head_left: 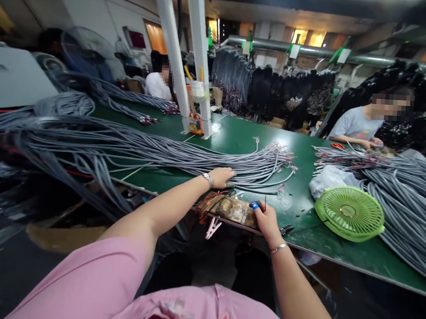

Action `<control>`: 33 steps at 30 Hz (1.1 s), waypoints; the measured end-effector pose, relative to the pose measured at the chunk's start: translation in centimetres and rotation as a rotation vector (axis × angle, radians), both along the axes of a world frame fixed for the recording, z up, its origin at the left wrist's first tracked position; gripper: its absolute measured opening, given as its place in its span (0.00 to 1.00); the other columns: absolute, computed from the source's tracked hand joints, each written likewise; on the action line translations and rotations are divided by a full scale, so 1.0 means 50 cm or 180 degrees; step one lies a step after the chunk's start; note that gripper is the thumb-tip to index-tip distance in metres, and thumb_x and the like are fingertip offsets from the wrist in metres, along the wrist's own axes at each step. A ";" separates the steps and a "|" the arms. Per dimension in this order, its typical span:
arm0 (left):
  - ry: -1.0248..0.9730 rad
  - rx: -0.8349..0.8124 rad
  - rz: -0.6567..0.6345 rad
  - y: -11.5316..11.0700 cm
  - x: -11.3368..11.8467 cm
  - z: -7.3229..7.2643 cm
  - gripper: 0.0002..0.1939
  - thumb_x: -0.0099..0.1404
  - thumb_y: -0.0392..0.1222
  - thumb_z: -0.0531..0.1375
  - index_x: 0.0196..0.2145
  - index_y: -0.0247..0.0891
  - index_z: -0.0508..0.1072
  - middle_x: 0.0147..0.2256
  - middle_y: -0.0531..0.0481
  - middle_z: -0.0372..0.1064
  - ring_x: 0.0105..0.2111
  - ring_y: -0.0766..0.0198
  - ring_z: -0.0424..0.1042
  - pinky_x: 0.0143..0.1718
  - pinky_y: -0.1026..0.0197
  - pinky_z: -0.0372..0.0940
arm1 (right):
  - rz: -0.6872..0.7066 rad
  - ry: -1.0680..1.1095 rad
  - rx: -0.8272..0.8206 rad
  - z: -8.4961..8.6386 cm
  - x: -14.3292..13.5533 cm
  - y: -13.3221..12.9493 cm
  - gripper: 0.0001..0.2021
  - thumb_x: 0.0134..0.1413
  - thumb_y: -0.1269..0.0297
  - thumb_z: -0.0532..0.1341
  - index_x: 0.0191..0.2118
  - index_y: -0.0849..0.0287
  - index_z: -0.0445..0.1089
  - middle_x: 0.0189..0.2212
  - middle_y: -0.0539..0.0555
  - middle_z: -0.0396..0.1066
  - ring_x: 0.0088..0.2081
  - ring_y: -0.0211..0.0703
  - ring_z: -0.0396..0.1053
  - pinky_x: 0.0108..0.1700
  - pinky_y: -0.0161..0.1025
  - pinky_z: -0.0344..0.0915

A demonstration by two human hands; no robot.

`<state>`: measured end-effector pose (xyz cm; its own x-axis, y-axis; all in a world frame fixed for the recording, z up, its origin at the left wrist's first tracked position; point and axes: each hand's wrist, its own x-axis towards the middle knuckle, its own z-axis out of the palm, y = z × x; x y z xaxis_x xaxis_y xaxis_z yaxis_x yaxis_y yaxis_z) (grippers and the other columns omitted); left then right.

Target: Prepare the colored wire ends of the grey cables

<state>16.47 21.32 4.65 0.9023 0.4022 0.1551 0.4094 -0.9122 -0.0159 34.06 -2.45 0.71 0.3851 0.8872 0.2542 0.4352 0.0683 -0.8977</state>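
My left hand (pixel 222 177), with a metal watch at the wrist, reaches over the near edge of a long bundle of grey cables (pixel 184 153). Its fingers curl down onto a grey cable there. Blue tape wraps the thumb of my right hand (pixel 267 219). Those fingers are closed at the right end of a worn brown block (pixel 233 209) on the table edge, and a thin dark piece (pixel 266 201) sticks up from them; what it is I cannot make out. Dark-handled pliers (pixel 286 229) lie just right of that hand. A pink clip (pixel 213 228) hangs below the block.
A green fan (pixel 350 212) stands to the right beside a plastic bag (pixel 332 180) and another cable pile (pixel 406 190). White posts (pixel 201 57) rise from the green table (pixel 236 132). Two co-workers sit across it. Red scissors (pixel 337 146) lie near the right one.
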 end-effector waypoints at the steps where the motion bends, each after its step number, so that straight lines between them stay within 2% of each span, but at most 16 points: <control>1: 0.0074 0.0069 0.0025 -0.002 0.001 0.000 0.22 0.62 0.52 0.59 0.49 0.35 0.72 0.44 0.36 0.70 0.44 0.50 0.71 0.46 0.54 0.63 | -0.0012 -0.0009 0.0018 0.002 0.000 -0.002 0.15 0.56 0.52 0.58 0.26 0.58 0.69 0.22 0.48 0.65 0.27 0.41 0.58 0.30 0.36 0.55; 4: 0.0226 0.0179 0.0095 -0.017 0.001 0.003 0.17 0.62 0.51 0.59 0.41 0.34 0.73 0.42 0.36 0.70 0.43 0.50 0.72 0.45 0.54 0.64 | -0.0015 -0.0070 0.0057 0.008 0.001 -0.008 0.15 0.56 0.54 0.58 0.24 0.57 0.67 0.21 0.48 0.64 0.26 0.40 0.57 0.30 0.36 0.54; 7: 0.0273 0.0246 0.0089 -0.038 -0.005 0.012 0.15 0.64 0.48 0.57 0.39 0.34 0.73 0.41 0.37 0.70 0.42 0.52 0.72 0.44 0.54 0.64 | -0.0028 -0.0128 0.0041 0.012 0.002 -0.012 0.15 0.56 0.55 0.58 0.23 0.57 0.65 0.20 0.47 0.63 0.25 0.40 0.56 0.29 0.36 0.52; 10: 0.0120 0.0407 0.0213 -0.053 -0.023 0.031 0.15 0.66 0.45 0.53 0.43 0.34 0.72 0.42 0.38 0.70 0.42 0.54 0.72 0.44 0.56 0.64 | -0.0026 -0.0131 0.0027 0.013 0.004 -0.014 0.15 0.56 0.55 0.58 0.22 0.57 0.64 0.19 0.47 0.62 0.25 0.40 0.56 0.28 0.36 0.52; 13: -0.0279 0.0480 0.0641 -0.056 -0.048 0.066 0.17 0.68 0.45 0.52 0.48 0.34 0.71 0.44 0.38 0.72 0.42 0.55 0.72 0.43 0.58 0.63 | 0.0005 -0.0091 0.0014 0.012 0.005 -0.012 0.15 0.55 0.54 0.58 0.23 0.57 0.65 0.20 0.47 0.62 0.25 0.40 0.56 0.28 0.36 0.52; 15: -0.0575 0.0375 0.1080 -0.057 -0.067 0.095 0.19 0.70 0.49 0.49 0.45 0.35 0.72 0.39 0.41 0.74 0.39 0.56 0.72 0.39 0.59 0.61 | 0.0020 -0.0063 0.0004 0.009 0.004 -0.010 0.15 0.55 0.53 0.58 0.24 0.57 0.66 0.20 0.48 0.64 0.25 0.40 0.56 0.29 0.36 0.53; 17: -0.0777 0.0147 0.1322 -0.063 -0.086 0.123 0.21 0.70 0.54 0.48 0.41 0.37 0.74 0.34 0.44 0.75 0.36 0.56 0.72 0.35 0.60 0.58 | 0.0012 -0.0035 -0.0008 0.006 0.003 -0.007 0.16 0.55 0.51 0.59 0.25 0.58 0.67 0.21 0.48 0.65 0.26 0.40 0.57 0.30 0.36 0.54; 20: -0.0587 -0.0399 0.0950 -0.094 -0.118 0.147 0.22 0.64 0.59 0.56 0.31 0.37 0.75 0.29 0.47 0.74 0.29 0.60 0.69 0.29 0.62 0.53 | 0.0007 -0.0051 -0.0035 -0.002 0.003 -0.005 0.17 0.55 0.49 0.59 0.27 0.59 0.70 0.22 0.49 0.67 0.27 0.42 0.60 0.31 0.37 0.56; 23: -0.0259 -0.0734 0.0475 -0.143 -0.148 0.138 0.18 0.54 0.57 0.65 0.24 0.38 0.73 0.24 0.49 0.70 0.24 0.62 0.64 0.25 0.61 0.49 | 0.0026 -0.0125 -0.0033 -0.009 0.007 0.002 0.18 0.52 0.47 0.61 0.29 0.59 0.73 0.24 0.51 0.71 0.28 0.44 0.63 0.33 0.38 0.59; 25: -0.0467 -0.0944 0.0390 -0.176 -0.172 0.122 0.14 0.52 0.49 0.68 0.21 0.38 0.71 0.21 0.51 0.67 0.22 0.64 0.61 0.24 0.61 0.48 | 0.0017 -0.0131 -0.0036 -0.012 0.010 0.010 0.19 0.50 0.46 0.62 0.31 0.60 0.75 0.24 0.52 0.73 0.28 0.45 0.65 0.32 0.39 0.60; 28: -0.1282 -0.1623 0.0393 -0.226 -0.227 0.099 0.14 0.57 0.50 0.65 0.25 0.35 0.73 0.22 0.52 0.67 0.23 0.67 0.62 0.25 0.63 0.53 | -0.0004 -0.0118 -0.0041 -0.014 0.008 0.016 0.22 0.49 0.45 0.62 0.35 0.61 0.78 0.26 0.55 0.76 0.29 0.48 0.68 0.31 0.40 0.61; 31: -0.2504 -0.2379 0.0434 -0.284 -0.302 0.087 0.23 0.63 0.58 0.60 0.32 0.31 0.74 0.28 0.48 0.71 0.27 0.67 0.67 0.30 0.65 0.60 | -0.0074 -0.0154 -0.0090 -0.013 0.002 0.014 0.24 0.48 0.44 0.61 0.37 0.62 0.79 0.28 0.57 0.77 0.29 0.50 0.70 0.31 0.40 0.63; 32: -0.2752 -0.2500 0.0472 -0.303 -0.327 0.084 0.26 0.64 0.61 0.58 0.33 0.30 0.74 0.29 0.46 0.72 0.28 0.66 0.68 0.31 0.65 0.61 | -0.0092 -0.0199 -0.0132 -0.012 0.000 0.012 0.24 0.48 0.44 0.61 0.38 0.63 0.79 0.28 0.57 0.77 0.30 0.50 0.70 0.31 0.40 0.63; 33: -0.2735 -0.2585 0.0493 -0.323 -0.350 0.082 0.27 0.64 0.62 0.58 0.34 0.30 0.74 0.30 0.45 0.73 0.29 0.66 0.69 0.31 0.65 0.61 | -0.0118 -0.0253 -0.0179 -0.011 -0.001 0.011 0.25 0.48 0.44 0.61 0.39 0.63 0.79 0.28 0.57 0.78 0.30 0.50 0.71 0.31 0.40 0.63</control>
